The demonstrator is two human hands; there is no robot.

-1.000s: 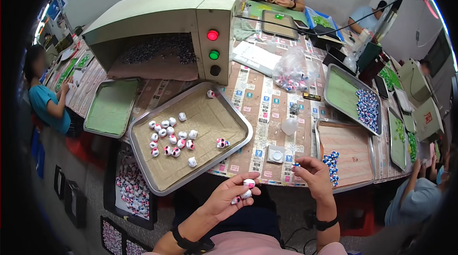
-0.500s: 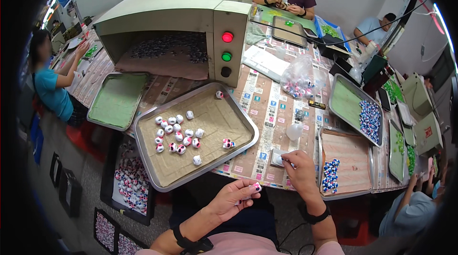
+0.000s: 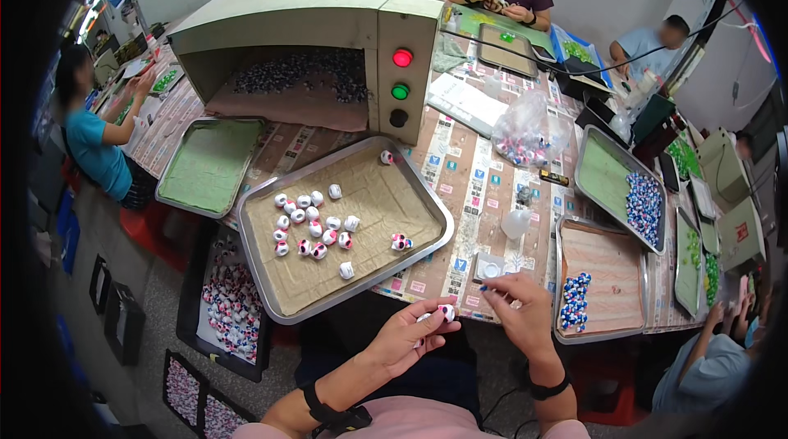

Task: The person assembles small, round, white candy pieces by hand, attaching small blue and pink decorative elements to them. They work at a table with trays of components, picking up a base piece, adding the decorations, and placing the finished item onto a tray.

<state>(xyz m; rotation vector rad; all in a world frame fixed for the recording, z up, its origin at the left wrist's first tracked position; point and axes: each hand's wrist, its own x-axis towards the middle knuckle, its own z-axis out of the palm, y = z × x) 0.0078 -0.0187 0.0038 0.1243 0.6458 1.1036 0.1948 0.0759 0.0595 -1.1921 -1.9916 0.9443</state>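
**Balls [image 3: 446, 313] in left hand [image 3: 406, 342], blue piece [image 3: 483, 287] in right hand [image 3: 524, 308]**

A patterned table [image 3: 484, 180] filled the middle. Clocked from between the two hands, with twelve straight ahead, the oven [image 3: 291, 16] stood at eleven, its red and green lamps [image 3: 400, 92] glowing and small dark pieces [image 3: 295, 80] spread inside its mouth. The brown-lined tray [image 3: 373, 217] lay at ten, loose balls [image 3: 330, 237] grouped toward its nine o'clock side, one more at its one o'clock corner. The pink-lined tray [image 3: 616, 283] sat at two, holding a patch of blue-and-white beads [image 3: 574, 303]. A clear bag [image 3: 529, 131] rested between twelve and one.

The left hand was curled round more than one ball, the foremost, marked pink and dark, gripped at thumb and forefinger; the rest were partly hidden. The right hand had thumb and finger pinched on the blue piece, near the held balls but apart from them. A bottle [image 3: 515, 224] stood at one. A small dish [image 3: 490, 267] lay just beyond the right fingertips, at their twelve o'clock. The blue piece was too small to make out further.
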